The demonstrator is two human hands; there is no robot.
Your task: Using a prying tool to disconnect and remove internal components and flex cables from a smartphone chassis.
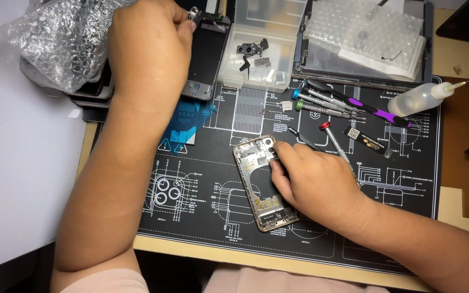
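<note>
Resting on a black work mat (202, 217) printed with white diagrams, an opened phone frame (261, 184) with a gold-coloured rim is steadied by the right hand (313, 182), whose fingers are curled against the frame's right edge and upper corner; whether anything small is pinched between them cannot be told. The frame lies tilted, its top towards the upper left, near the middle of the mat. Further up, the left hand (147, 51) is reached across to a detached phone screen panel (204, 54), which lies face down at the mat's top edge; the fingertips are closed on a small metal part (194, 13) at the panel's upper end. A blue-backed battery piece (188, 122) is seen just below the panel, partly covered by the left forearm. A clear plastic parts box (256, 59) holding small components is placed right of the panel, and a tray with bubble wrap (365, 38) is set beside that. Several screwdrivers (321, 100) with coloured caps are laid right of the frame, one with a red cap (335, 138) just beside the right hand, and a small squeeze bottle (419, 97) lies at the far right. Crumpled bubble wrap (61, 38) is piled at the upper left.
</note>
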